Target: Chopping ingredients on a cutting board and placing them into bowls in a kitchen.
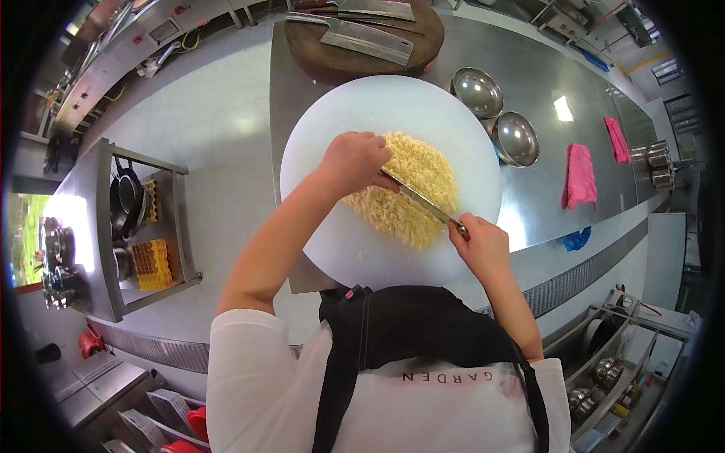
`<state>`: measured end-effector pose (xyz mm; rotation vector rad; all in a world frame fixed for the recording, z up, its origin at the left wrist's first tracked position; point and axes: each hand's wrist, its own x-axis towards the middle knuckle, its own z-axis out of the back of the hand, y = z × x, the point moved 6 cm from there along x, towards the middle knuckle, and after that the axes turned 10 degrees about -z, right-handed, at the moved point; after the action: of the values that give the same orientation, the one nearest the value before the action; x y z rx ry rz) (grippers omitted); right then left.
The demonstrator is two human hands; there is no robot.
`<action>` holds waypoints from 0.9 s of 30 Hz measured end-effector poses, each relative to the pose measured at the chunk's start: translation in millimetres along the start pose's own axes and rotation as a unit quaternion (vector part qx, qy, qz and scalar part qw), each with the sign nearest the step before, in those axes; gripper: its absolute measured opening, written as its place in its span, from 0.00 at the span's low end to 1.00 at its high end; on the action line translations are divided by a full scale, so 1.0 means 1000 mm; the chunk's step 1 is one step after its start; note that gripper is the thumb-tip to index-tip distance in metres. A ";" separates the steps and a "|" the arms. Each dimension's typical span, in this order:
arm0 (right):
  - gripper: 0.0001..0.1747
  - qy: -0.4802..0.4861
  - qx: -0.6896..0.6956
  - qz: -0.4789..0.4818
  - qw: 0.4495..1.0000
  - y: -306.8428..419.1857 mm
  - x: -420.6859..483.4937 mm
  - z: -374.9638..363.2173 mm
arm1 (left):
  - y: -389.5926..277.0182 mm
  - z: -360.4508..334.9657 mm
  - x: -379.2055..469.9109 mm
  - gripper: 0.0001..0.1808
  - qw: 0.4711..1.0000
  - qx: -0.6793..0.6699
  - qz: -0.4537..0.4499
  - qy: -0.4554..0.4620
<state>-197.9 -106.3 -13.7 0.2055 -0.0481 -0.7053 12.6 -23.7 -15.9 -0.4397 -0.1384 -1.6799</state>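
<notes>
A large round white cutting board (pixel 391 102) lies before me, bearing a heap of finely chopped pale yellow food (pixel 422 164). Across the heap, a cleaver (pixel 425 205) is seen nearly edge-on from above. My right hand (pixel 480 240) is closed around its handle end at the board's near right. Over the upper left of the heap is my left hand (pixel 359 161), with its fingers at the far end of the blade. Those fingers are bent and partly hidden, so their exact hold on the blade is unclear.
Beyond the board, a round wooden chopping block (pixel 306 48) holds several cleavers (pixel 371 42). Two steel bowls (pixel 477 92) (pixel 515 139) stand right of it on the steel table (pixel 544 73). Pink cloths (pixel 579 176) (pixel 617 140) lie farther right. A steel shelf unit (pixel 107 226) stands left across the floor.
</notes>
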 end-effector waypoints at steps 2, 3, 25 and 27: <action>0.16 -0.001 0.039 -0.011 0.999 0.000 -0.004 0.011 | -0.010 0.021 0.010 0.27 1.000 0.010 -0.010 0.002; 0.16 -0.004 0.039 -0.012 0.999 -0.001 -0.006 0.005 | -0.011 0.015 0.004 0.27 1.000 0.012 -0.013 0.001; 0.13 0.376 0.508 -0.213 0.745 -0.040 0.027 -0.015 | -0.148 -0.034 0.005 0.48 1.000 0.016 0.011 -0.005; 0.13 0.397 0.499 -0.210 0.741 -0.047 0.024 -0.017 | -0.157 -0.043 0.008 0.49 0.998 0.067 0.006 0.009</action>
<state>-207.6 -153.5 -40.8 1.5947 0.4733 -0.9350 -150.0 -19.5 -27.5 -0.3245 -0.2330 -1.6513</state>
